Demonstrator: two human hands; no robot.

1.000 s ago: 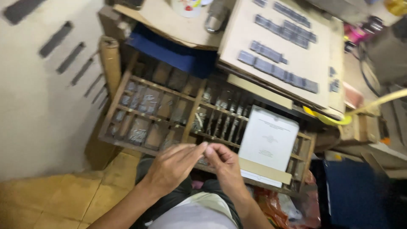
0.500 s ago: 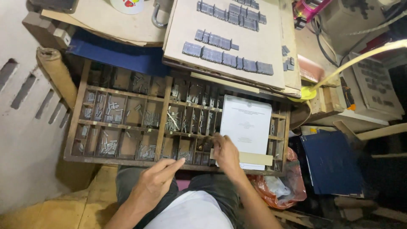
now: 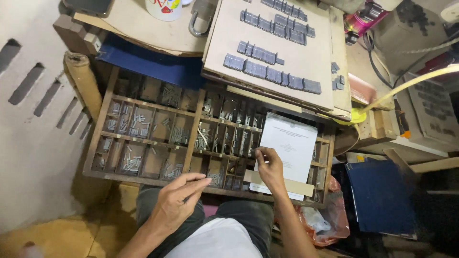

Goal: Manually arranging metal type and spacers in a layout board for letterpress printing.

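A wooden type case (image 3: 143,177) with many small compartments holding several metal type pieces lies in front of my lap. My right hand (image 3: 270,168) rests on its right part, fingertips dipped into a compartment beside a white printed sheet (image 3: 292,138); whether they hold anything is hidden. My left hand (image 3: 178,201) hovers at the case's near edge over my thigh, fingers curled and thumb pressed on a thin dark metal piece.
A beige board (image 3: 291,57) carrying rows of grey type blocks overhangs the case's far side. A mug (image 3: 163,7) and padlock (image 3: 201,19) stand behind it. A blue folder (image 3: 382,196) and orange plastic bag (image 3: 331,215) are at the right, a paper roll (image 3: 82,81) at the left.
My hands, joined a second ago, have separated. The right hand reached forward into the case by the sheet, the left drew back toward my lap. The view shifted up and left.
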